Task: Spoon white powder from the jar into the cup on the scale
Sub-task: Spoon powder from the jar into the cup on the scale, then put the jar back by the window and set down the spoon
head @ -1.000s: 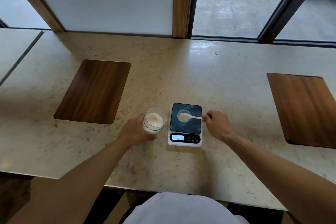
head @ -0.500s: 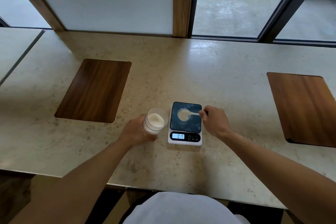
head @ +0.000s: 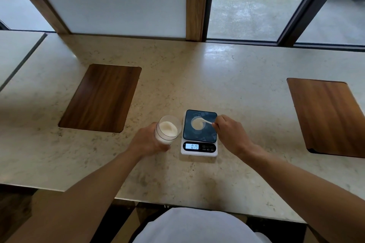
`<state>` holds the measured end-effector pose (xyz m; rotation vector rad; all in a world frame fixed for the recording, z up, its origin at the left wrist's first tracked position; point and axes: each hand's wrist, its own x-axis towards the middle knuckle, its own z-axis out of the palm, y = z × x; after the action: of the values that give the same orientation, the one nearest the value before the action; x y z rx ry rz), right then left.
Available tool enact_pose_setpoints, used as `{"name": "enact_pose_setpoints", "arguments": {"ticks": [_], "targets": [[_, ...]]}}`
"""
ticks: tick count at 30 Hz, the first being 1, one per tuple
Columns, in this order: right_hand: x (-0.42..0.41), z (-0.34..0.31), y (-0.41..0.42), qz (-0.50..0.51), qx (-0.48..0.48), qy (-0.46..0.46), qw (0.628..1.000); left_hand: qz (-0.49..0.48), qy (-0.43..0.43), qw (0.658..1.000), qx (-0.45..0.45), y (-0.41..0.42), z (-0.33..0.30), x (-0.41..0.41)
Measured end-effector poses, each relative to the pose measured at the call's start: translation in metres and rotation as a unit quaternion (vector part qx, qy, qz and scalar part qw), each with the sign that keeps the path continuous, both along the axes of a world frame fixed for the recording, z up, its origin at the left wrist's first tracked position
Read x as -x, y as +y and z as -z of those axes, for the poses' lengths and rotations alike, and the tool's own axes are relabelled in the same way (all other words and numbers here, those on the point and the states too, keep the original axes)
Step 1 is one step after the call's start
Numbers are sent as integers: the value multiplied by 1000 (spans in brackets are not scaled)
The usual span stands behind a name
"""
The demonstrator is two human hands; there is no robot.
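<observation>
A clear jar of white powder stands on the counter, tilted toward the scale, with my left hand wrapped around its side. Just right of it sits a white scale with a dark blue platform; its display reads 0.19. A small clear cup with white powder stands on the platform. My right hand pinches the handle of a white spoon, whose bowl is over the cup's rim.
The beige stone counter has two dark wooden panels set in it, one at the left and one at the right. Windows and a wooden post stand behind. The counter's front edge runs just below my forearms.
My right hand moved slightly left and the spoon bowl turned over the cup. The jar and left hand barely moved. The display went from 0.18 to 0.19.
</observation>
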<state>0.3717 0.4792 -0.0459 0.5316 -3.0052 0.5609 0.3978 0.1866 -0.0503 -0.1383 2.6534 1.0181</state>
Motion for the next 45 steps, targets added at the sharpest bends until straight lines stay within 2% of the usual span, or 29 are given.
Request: {"name": "enact_pose_setpoints", "arguments": {"ticks": [8, 12, 16, 19, 25, 28, 36, 39, 42, 45], "targets": [[-3, -5, 4, -3, -4, 55, 998, -10, 0, 1000, 7, 4, 0, 3], [-3, -3, 1, 90, 65, 13, 994, -11, 11, 1000, -1, 6, 1, 6], [1, 0, -6, 173, 134, -77, 973, -22, 22, 999, -13, 6, 0, 12], [6, 1, -16, 238, 217, -164, 932, -23, 30, 999, -9, 4, -1, 18], [21, -7, -36, 312, 406, -301, 805, -24, 40, 999, 0, -1, 0, 35], [33, -13, -45, 313, 439, -327, 776, -21, 50, 999, 0, -3, 0, 45], [76, -15, -72, 305, 444, -345, 768, -43, 84, 995, -27, -6, 3, 83], [100, -10, -87, 314, 439, -350, 766, -65, 100, 992, -35, -8, 6, 104], [122, -6, -102, 321, 457, -365, 745, -92, 107, 989, -45, -10, 8, 123], [148, -2, -117, 323, 445, -372, 748, -120, 99, 987, -52, -20, 14, 146]]}}
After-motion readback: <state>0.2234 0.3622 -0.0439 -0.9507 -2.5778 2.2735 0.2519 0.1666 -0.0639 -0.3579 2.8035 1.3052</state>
